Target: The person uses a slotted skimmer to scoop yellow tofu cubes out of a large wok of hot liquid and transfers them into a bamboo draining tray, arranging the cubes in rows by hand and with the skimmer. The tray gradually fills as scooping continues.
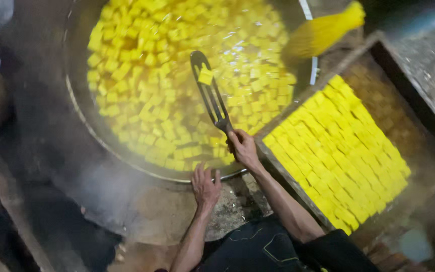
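My right hand [242, 147] grips the handle of a dark slotted metal spatula [208, 89], whose blade reaches out over a big round pan [76, 103]. One yellow cube [206, 75] lies on the blade. The pan is full of several yellow cubes [142, 75] floating in hot yellow liquid. My left hand [205, 185] rests open, palm down, on the rough ledge just outside the pan's near rim, holding nothing.
A wooden tray [298, 194] at the right holds tightly packed rows of yellow cubes [341, 151]. A blurred yellow object [323, 32] hangs above the pan's right rim. Steam rises at lower left. The stained stone ledge [167, 216] borders the pan.
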`<move>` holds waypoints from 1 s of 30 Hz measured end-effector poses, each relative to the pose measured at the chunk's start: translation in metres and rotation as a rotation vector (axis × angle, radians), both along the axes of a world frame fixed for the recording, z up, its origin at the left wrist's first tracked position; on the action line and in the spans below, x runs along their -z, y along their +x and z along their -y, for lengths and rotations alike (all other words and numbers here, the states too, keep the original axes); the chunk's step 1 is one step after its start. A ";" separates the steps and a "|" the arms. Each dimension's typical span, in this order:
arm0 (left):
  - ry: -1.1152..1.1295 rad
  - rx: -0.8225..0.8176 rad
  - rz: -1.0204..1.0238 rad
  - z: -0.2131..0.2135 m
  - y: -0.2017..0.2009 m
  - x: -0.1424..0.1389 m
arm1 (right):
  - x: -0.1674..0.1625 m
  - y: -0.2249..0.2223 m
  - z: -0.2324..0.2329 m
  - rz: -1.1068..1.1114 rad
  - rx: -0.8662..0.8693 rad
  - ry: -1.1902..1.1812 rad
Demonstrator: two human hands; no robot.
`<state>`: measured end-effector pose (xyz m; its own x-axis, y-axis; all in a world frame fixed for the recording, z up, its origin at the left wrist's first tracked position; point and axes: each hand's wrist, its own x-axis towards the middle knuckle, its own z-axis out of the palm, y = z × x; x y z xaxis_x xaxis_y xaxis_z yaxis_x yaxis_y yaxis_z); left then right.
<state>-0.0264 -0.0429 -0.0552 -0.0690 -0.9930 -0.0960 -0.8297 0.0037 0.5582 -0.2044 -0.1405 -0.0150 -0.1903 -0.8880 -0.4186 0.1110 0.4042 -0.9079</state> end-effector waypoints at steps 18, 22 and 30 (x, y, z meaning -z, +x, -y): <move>-0.403 0.249 -0.290 0.000 -0.149 -0.062 | -0.139 -0.344 -0.461 -1.009 0.912 0.411; -0.374 0.515 -0.516 -0.032 -0.283 -0.086 | -0.126 -0.391 -0.514 -1.407 0.702 0.473; -0.220 1.017 -0.554 -0.179 -0.560 -0.076 | -0.052 -0.423 -0.587 -1.032 0.913 0.184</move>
